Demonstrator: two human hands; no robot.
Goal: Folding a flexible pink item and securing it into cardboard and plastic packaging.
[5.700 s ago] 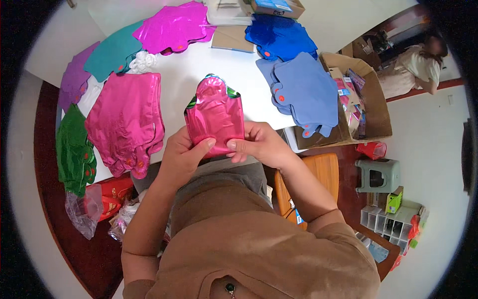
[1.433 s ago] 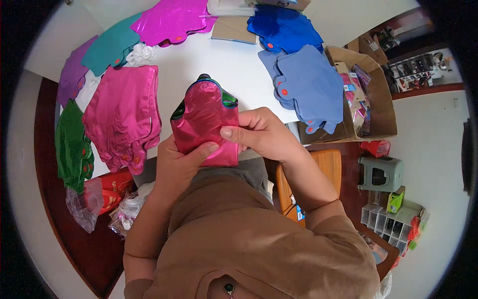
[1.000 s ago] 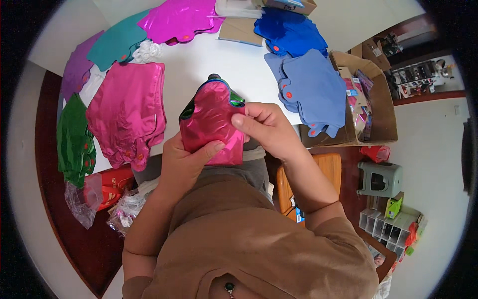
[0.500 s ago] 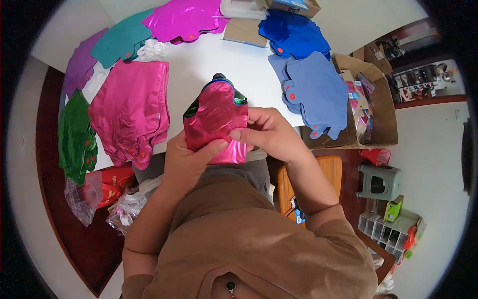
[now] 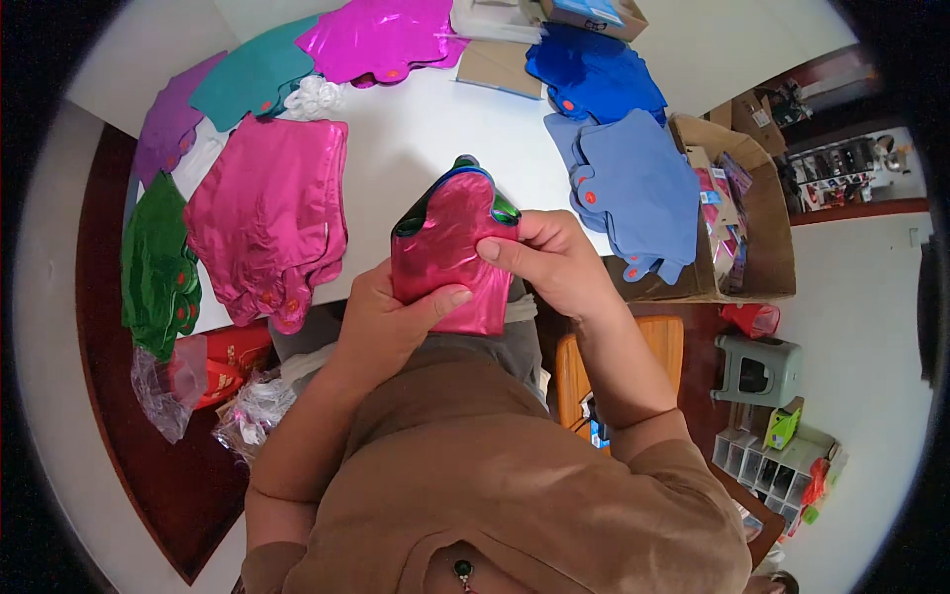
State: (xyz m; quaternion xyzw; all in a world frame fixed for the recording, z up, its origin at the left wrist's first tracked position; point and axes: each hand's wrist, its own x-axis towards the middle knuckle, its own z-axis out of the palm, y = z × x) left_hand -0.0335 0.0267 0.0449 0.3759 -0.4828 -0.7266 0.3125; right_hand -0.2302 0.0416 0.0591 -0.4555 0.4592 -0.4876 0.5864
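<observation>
A shiny pink bundle [image 5: 445, 223], green and blue showing at its lobed end, is held in two bare hands above the lap, at the near edge of a white table [image 5: 416, 119]. The left hand [image 5: 396, 315] grips its lower left side, thumb across the front; the right hand [image 5: 561, 265] pinches its right edge, thumb in front. The fingertips behind are hidden. The layers appear already gathered together, though the sides gape near the top and the bundle is not yet set down; how much handling is left cannot be told. Its long axis runs away from the body, the narrow rounded tab pointing toward the table's far side, the straight edge facing the waist. To the left lies a larger pink pile [image 5: 267, 203], with green [image 5: 153, 262], purple [image 5: 176, 124], teal [image 5: 252, 69] and magenta piles [image 5: 371, 40] beyond it; to the right, a grey-blue pile [image 5: 638, 183] lies beside an open cardboard box [image 5: 772, 213].
</observation>
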